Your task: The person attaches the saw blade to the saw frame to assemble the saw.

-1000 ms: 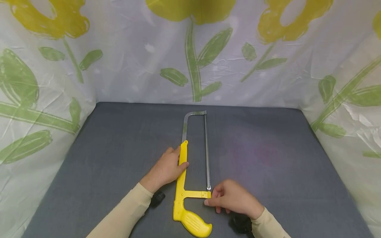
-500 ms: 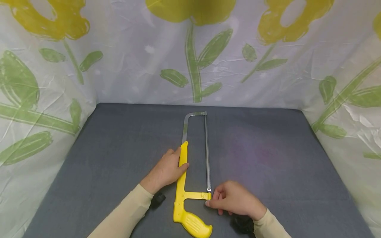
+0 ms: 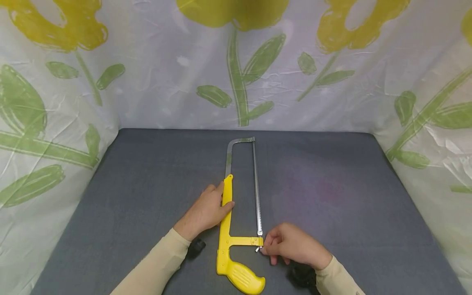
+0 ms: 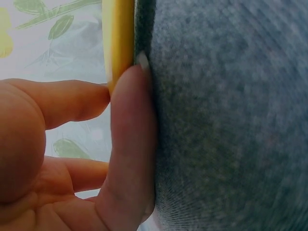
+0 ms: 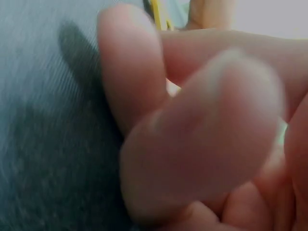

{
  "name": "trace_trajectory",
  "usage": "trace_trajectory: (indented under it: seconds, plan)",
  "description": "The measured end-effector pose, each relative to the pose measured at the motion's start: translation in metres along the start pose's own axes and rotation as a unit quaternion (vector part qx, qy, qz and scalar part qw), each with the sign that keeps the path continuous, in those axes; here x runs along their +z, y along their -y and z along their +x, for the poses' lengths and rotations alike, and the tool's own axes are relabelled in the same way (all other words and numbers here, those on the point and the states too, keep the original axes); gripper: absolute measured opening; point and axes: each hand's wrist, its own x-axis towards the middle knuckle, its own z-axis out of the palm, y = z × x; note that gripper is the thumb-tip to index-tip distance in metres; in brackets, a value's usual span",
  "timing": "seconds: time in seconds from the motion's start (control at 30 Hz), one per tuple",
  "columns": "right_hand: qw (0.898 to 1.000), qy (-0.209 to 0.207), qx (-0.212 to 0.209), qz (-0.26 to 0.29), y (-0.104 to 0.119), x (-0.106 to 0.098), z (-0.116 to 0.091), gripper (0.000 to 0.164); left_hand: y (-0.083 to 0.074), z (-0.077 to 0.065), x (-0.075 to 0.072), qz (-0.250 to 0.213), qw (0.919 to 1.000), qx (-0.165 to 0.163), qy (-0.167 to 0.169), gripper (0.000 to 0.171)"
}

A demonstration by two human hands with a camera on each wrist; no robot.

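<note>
Two bare hands attend to one yellow-framed hacksaw [image 3: 224, 227], which appears to lie flat near the middle of the grey, cloth-covered bench [image 3: 332, 188], its handle [image 3: 243, 277] toward the person and its metal bow [image 3: 229, 157] toward the flowered backdrop [image 3: 158, 82]. The left grip [image 3: 203, 214] pinches the yellow frame, the thumb laid across it and the forefinger along its outer side; in the left wrist view, digits stand on both sides of the yellow bar. The right grip [image 3: 293, 247] has its fingers bent, with thumb and forefinger at the end of the yellow crossbar [image 3: 241, 241]. There the thumb tip meets, or lies just beside, a small metal wing nut [image 3: 257, 249]; whether the nut is pinched cannot be told, the right wrist view giving only blurred digits.

Progress, judged from where I stand: the blade [image 3: 257, 188] spans from the bow's tip to the fitting at the crossbar, parted from the frame along its length, so its mounting seems done. What remains is probably the turning of the nut to set the blade's tension. How taut the blade is, and how many turns are left, cannot be read.
</note>
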Motion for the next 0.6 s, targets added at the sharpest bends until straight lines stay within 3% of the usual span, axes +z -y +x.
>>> trace_trajectory:
  seconds: [0.27, 0.47, 0.6]
  plan:
    - [0.998, -0.024, -0.006, -0.051, 0.0015, -0.0014, -0.0028, 0.026, 0.0004, 0.0008, 0.0012, 0.003, 1.0000, -0.002, 0.002, 0.083]
    - [0.996, -0.038, 0.009, -0.086, 0.0068, 0.0033, -0.0016, 0.044, -0.0001, 0.0015, 0.0014, 0.012, 0.9999, -0.009, 0.002, 0.083]
    - [0.998, -0.029, 0.004, -0.063, 0.0052, 0.0025, -0.0009, 0.032, -0.0005, 0.0018, 0.0005, 0.019, 0.9998, -0.003, 0.002, 0.083]
